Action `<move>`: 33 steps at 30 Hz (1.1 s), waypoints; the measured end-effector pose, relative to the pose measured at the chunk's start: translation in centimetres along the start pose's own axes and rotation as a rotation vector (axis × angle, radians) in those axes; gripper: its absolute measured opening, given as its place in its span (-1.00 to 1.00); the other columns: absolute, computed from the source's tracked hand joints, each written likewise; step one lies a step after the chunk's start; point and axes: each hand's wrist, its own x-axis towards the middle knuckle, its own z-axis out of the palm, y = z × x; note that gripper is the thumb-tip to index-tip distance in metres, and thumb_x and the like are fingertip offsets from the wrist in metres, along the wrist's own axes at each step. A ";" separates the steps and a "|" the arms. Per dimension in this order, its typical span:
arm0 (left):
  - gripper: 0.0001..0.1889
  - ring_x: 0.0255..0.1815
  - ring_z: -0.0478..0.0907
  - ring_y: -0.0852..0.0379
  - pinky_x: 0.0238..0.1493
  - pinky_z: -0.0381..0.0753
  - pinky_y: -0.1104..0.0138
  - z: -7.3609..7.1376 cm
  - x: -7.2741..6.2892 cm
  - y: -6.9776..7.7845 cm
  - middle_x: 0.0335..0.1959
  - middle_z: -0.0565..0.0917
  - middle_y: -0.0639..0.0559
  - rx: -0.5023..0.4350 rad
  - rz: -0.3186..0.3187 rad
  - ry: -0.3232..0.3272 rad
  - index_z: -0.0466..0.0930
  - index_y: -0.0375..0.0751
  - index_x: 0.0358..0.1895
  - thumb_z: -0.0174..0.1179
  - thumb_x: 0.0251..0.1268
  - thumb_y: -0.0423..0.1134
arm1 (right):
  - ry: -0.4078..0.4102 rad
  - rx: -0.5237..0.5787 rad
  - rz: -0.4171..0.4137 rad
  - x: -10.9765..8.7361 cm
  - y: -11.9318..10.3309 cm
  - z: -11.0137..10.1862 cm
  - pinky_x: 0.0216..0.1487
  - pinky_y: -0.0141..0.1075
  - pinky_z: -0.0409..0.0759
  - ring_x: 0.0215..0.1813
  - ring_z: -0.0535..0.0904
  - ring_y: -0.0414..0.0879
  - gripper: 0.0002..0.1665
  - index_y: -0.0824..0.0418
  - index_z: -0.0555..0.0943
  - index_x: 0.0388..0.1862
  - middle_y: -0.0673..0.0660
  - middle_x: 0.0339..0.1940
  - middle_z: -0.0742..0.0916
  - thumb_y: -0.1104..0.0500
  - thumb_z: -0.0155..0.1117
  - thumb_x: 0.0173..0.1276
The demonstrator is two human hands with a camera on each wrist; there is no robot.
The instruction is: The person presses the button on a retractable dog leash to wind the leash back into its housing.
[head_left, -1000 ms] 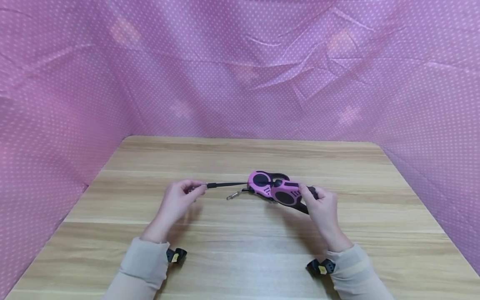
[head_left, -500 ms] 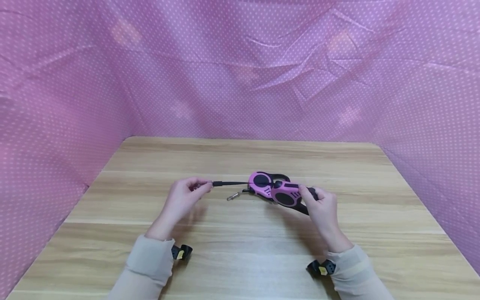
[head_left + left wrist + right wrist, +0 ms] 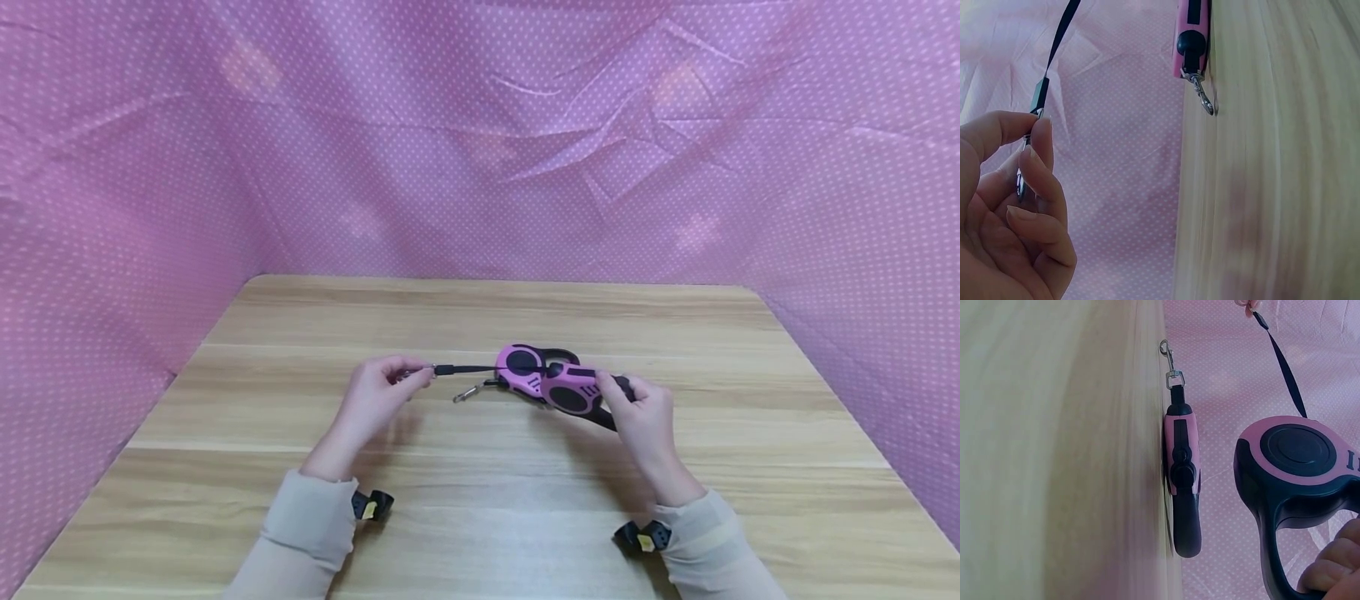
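Observation:
My right hand [image 3: 643, 421] grips a pink and black retractable dog leash [image 3: 568, 398] by its black handle, raised above the table. From its casing a black strap [image 3: 471, 368] runs out to the left, straight. At the strap's end my left hand [image 3: 378, 396] pinches the metal clip [image 3: 1020, 186] between thumb and fingertips; part of the clip is hidden by the fingers. A second, matching retractable leash [image 3: 1182, 447] lies on the table behind the held one, which partly covers it in the head view. Its silver snap hook [image 3: 468, 392] points left.
Underneath is a wood-grain table [image 3: 480, 500] with rounded far corners. Pink polka-dot cloth [image 3: 480, 167] hangs around its back and sides. A small black camera sits on each wrist, the left one [image 3: 372, 505] and the right one [image 3: 642, 536].
My left hand has moved a little to the right with the clip, and the visible strap has become shorter. The right hand and the second leash stay almost still.

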 end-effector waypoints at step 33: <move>-0.78 -0.26 0.66 -0.09 -0.19 0.66 0.12 0.3 -0.6 1.1 -0.20 0.80 -0.06 0.014 0.039 -0.092 0.76 -0.16 -0.07 0.25 0.37 -0.15 | -0.042 0.004 -0.069 -0.9 -1.0 0.4 -0.52 -0.46 0.51 -0.50 0.57 -0.28 -0.56 0.35 0.69 -0.58 0.30 -0.42 0.79 0.06 0.28 0.40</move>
